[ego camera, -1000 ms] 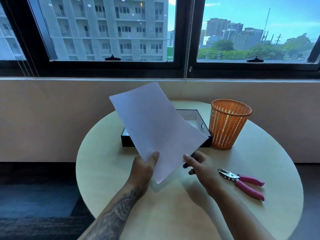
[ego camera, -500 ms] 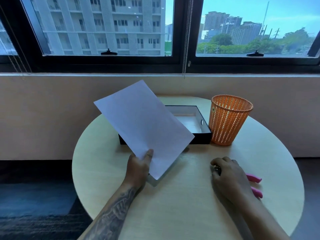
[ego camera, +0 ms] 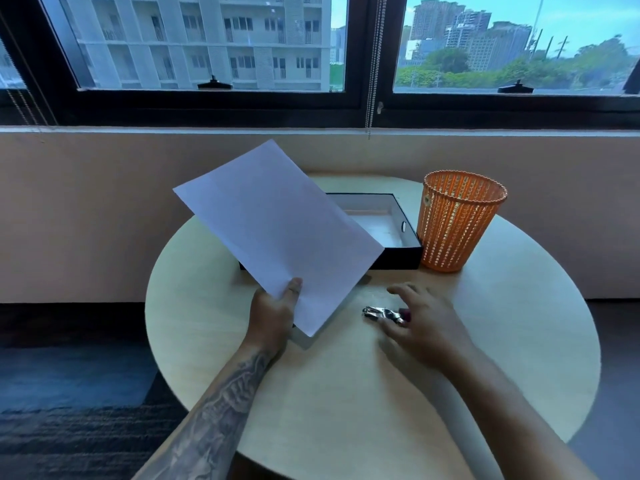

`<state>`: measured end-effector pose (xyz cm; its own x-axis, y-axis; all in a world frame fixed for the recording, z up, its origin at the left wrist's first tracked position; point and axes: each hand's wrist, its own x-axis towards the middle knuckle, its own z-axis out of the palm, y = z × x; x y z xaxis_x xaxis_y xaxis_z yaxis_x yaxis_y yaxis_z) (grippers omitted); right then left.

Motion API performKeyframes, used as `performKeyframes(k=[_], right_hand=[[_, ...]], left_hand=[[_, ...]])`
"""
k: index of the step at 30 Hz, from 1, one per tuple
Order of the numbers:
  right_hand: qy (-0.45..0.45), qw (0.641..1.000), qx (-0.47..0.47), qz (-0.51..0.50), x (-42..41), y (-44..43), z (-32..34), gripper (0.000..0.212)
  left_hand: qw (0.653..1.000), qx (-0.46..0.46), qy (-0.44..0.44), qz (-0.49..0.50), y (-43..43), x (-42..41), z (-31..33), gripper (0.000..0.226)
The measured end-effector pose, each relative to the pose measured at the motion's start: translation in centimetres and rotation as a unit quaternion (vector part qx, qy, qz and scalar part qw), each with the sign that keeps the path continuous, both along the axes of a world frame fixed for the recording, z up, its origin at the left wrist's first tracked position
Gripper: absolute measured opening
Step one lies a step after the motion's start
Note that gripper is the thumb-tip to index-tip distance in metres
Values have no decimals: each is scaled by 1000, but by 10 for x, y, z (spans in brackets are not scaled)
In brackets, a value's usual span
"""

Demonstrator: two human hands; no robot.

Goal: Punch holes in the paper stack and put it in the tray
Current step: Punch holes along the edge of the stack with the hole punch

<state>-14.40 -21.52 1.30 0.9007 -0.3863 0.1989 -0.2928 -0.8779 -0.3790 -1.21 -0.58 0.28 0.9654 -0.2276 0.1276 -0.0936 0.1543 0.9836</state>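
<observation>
My left hand (ego camera: 273,315) grips the white paper stack (ego camera: 277,230) by its lower corner and holds it tilted above the round table. The paper hides the left part of the black tray (ego camera: 398,259), whose inside is white. My right hand (ego camera: 427,329) is closed over the pink-handled hole punch (ego camera: 379,312) just above the table, to the right of the paper. Only the punch's metal head and a bit of pink handle show past the fingers. My thumb sticks out.
An orange mesh basket (ego camera: 457,223) stands upright right of the tray, touching it. The round beige table (ego camera: 346,410) ends close to a wall under the window. Dark carpet lies to the left and below.
My right hand let go of the paper, went right to the hole punch, closed on it and brought it left toward the paper. The left hand kept the stack and swung it slightly left.
</observation>
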Motion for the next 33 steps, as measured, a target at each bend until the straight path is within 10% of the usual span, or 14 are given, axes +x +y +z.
performKeyframes(k=[8, 13, 23, 33], right_hand=[[21, 1000, 16, 2, -25, -4, -10, 35], [3, 979, 204, 24, -22, 16, 1, 19], [127, 753, 636, 112, -20, 24, 22, 52], [91, 879, 463, 75, -14, 30, 20, 52]], left_hand=[[1000, 6, 5, 10, 0, -1, -1, 13], [1000, -8, 11, 27, 1, -4, 3, 4], [999, 14, 9, 36, 4, -7, 7, 8], [999, 16, 7, 32, 5, -7, 7, 8]])
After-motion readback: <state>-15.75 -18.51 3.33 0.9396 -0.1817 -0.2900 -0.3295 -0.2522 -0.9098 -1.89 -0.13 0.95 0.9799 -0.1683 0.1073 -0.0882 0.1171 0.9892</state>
